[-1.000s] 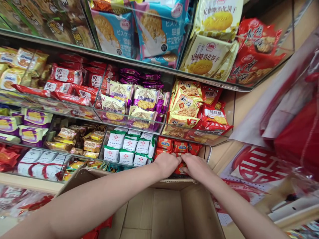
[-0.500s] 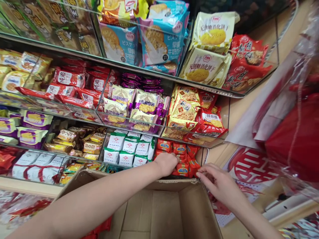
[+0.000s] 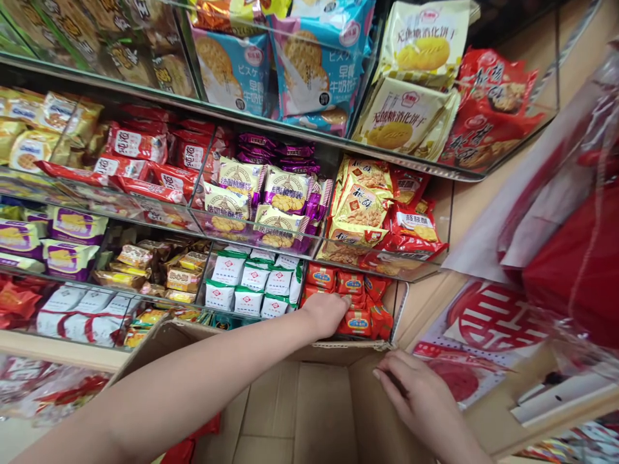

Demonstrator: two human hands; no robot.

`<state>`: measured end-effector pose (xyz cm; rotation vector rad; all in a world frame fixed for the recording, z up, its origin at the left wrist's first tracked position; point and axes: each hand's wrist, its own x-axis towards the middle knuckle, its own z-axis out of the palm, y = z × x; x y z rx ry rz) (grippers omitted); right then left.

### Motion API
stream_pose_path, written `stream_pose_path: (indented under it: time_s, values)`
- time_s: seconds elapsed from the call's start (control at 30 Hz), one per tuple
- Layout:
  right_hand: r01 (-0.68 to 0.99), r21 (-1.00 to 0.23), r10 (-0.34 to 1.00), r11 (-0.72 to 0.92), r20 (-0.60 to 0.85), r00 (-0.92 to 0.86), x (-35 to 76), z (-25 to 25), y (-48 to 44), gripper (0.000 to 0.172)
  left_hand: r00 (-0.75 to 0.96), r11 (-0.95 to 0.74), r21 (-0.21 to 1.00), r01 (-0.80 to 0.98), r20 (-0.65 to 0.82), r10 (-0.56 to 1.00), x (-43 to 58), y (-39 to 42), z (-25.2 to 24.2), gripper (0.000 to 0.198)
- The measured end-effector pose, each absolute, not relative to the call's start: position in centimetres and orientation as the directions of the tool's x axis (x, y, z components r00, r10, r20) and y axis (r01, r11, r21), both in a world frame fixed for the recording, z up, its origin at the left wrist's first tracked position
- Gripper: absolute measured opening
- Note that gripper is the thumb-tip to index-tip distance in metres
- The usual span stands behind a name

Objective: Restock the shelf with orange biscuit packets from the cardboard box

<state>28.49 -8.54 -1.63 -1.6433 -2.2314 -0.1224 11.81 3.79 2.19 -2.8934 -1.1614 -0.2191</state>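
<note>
My left hand [image 3: 329, 314] reaches over the cardboard box into the lowest-shelf bin at right. Its fingers curl down against small red snack packets [image 3: 356, 322], and their tips are mostly hidden. Stacked red packets lie behind and to the right of it. My right hand [image 3: 411, 381] hovers at the right side of the cardboard box [image 3: 319, 412], fingers loosely bent and apart, with nothing visible in them. Inside the box at lower left, some red packaging [image 3: 178, 452] shows, partly covered by my left forearm.
White-and-green packets [image 3: 250, 277] fill the neighbouring bin. Above, clear-fronted shelves hold yellow biscuit packs [image 3: 360, 205] and blue biscuit packs [image 3: 314, 71]. Plastic-wrapped red goods [image 3: 575, 258] hang at right. A wooden ledge [image 3: 62, 353] runs along the shelf bottom at left.
My right hand has drawn back from the bin's right corner, down toward the box's side. My left hand stays at the red packets. The view has shifted slightly.
</note>
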Motion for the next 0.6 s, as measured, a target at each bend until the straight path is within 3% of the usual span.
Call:
stream_pose_path:
  time_s: [0.23,0.37,0.47,0.6]
  values:
    - [0.959,-0.02,0.881,0.283,0.4,-0.252,28.6,-2.5,-8.7,0.022,0.697,-0.719,0.056,0.692,0.206,0.687,8.6,2.3,3.5,0.024]
    - [0.951,0.016,0.88,0.309,0.375,-0.292,28.2,-1.6,-8.7,0.024,0.777,-0.816,0.094,0.571,0.258,0.574,4.6,0.5,4.6,0.021]
    - [0.934,-0.011,0.893,0.358,0.296,-0.339,26.4,-1.3,-8.8,0.024,0.853,-0.893,0.104,0.438,0.264,0.449,1.6,-1.6,4.5,0.025]
    - [0.834,-0.104,0.84,0.542,0.079,-0.536,23.4,-4.0,-9.4,0.006,0.931,-0.941,0.065,0.332,0.138,0.338,-0.8,-4.3,2.2,0.023]
